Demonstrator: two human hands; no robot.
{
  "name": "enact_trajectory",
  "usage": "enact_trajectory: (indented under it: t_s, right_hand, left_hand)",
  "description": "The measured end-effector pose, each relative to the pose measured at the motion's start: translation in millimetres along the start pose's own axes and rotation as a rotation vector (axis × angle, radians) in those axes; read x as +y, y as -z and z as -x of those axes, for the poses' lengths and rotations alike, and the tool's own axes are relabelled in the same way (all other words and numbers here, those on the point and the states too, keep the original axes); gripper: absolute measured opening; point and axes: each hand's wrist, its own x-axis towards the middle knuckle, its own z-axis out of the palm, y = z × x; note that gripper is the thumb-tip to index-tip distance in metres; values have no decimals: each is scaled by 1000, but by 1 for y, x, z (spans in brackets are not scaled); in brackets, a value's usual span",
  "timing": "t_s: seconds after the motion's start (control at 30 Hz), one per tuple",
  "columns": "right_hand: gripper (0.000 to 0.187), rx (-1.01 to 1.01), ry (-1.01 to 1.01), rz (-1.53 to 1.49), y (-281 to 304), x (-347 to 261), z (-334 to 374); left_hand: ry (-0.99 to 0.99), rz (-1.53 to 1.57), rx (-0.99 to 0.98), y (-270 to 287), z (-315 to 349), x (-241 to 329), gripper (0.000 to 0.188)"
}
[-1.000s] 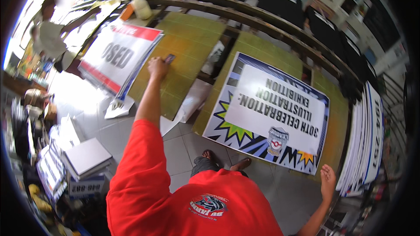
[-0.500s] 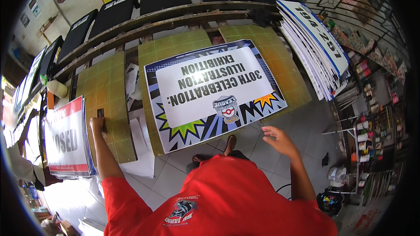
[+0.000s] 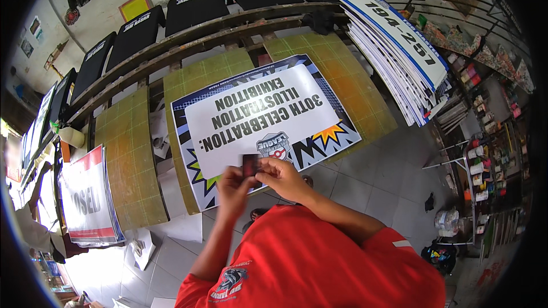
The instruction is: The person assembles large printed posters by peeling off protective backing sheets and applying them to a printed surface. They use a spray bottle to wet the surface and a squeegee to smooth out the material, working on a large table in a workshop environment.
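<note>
In front of my chest, above the near edge of a large printed poster (image 3: 334, 145), both hands are together at a small dark rectangular object (image 3: 250, 164). Motion blur hides its exact kind. My left hand (image 3: 233, 187) is closed around its lower left side, with the thumb against it. Pinched fingers of my right hand (image 3: 281, 179) touch it from the right. The poster has a blue, black and white comic-style pattern, a white lettered panel and orange and green bursts. It lies flat, partly covered by my hands at its near edge.
Green-yellow gridded boards (image 3: 128, 154) rest on a slatted wooden rack (image 3: 188, 37). A stack of white printed boards (image 3: 399, 57) stands at right, another with red bands (image 3: 88, 199) at left. Black shirts (image 3: 197, 8) line the far side. Shelves of small containers (image 3: 479, 165) stand right.
My left hand has come from the left board to the middle, bringing the small dark object. The right hand has moved left to meet it. The view has shifted slightly.
</note>
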Motion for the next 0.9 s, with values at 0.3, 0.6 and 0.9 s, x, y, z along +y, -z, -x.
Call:
enact_trajectory:
  t_s: [0.3, 0.6, 0.9]
  right_hand:
    - [23, 415, 307, 544, 216, -37, -96]
    - [14, 163, 527, 1308, 387, -26, -310]
    - [15, -47, 559, 1357, 404, 10, -357]
  left_hand:
    - [-189, -585, 208, -68, -19, -41, 42]
    - [10, -1192, 778, -9, 6, -76, 38]
    - [217, -1285, 861, -25, 52, -103, 42]
